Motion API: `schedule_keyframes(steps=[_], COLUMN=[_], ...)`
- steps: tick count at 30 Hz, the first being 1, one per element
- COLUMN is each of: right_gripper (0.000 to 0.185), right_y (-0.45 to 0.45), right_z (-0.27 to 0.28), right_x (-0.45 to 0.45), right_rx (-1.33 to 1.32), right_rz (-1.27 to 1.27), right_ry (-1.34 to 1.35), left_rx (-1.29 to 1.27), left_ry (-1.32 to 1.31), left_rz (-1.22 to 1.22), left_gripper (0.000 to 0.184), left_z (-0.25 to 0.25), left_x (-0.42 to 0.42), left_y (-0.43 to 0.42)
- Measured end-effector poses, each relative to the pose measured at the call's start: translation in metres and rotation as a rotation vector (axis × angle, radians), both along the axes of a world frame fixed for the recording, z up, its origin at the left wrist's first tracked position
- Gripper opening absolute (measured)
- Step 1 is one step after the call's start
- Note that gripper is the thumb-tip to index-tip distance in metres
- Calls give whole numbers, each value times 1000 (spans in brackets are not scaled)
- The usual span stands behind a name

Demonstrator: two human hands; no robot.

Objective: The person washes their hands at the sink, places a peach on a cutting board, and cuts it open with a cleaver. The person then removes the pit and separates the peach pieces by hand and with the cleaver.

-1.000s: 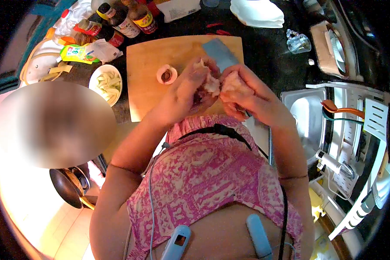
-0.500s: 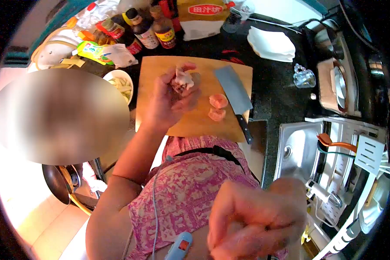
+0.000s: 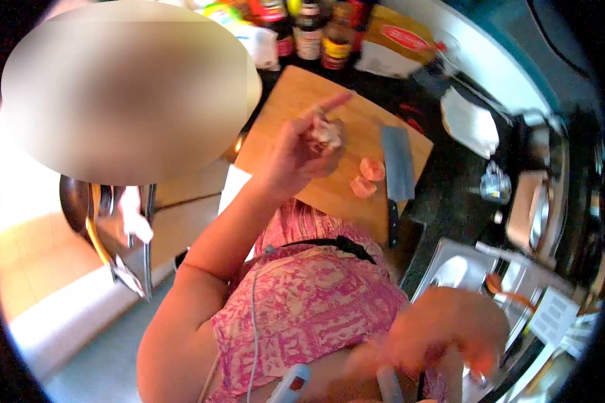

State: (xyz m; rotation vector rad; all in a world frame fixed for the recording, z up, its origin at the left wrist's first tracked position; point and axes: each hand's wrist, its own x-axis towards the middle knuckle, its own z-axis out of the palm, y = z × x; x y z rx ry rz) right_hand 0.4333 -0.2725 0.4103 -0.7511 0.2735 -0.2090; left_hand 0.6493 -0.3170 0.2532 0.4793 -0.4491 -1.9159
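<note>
Head view: the hands, together over the cutting board (image 3: 282,111) a second ago, are now well apart, and the board sits more slanted in view. The left hand (image 3: 301,156) is above the board, fingers curled round a pale, fleshy clump (image 3: 325,134), its index finger now stretched out straight. Two pink pieces (image 3: 372,169) lie on the board beside the cleaver (image 3: 399,164). The right hand (image 3: 444,332) hangs blurred before the torso; whether it grips anything I cannot tell.
</note>
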Motion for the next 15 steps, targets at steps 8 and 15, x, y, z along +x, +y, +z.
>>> schedule_keyframes(steps=[8, 15], right_gripper=[33, 27], right_y=[-7, 0], right_z=[-153, -206], right_x=[-25, -34], right_rx=[-358, -448], right_rz=[-393, -247], right_ry=[419, 692], left_rx=[345, 563], left_ry=[153, 526], left_rz=[383, 1002], left_gripper=[27, 16], left_z=[-122, -267], left_x=[14, 84], left_y=[132, 325])
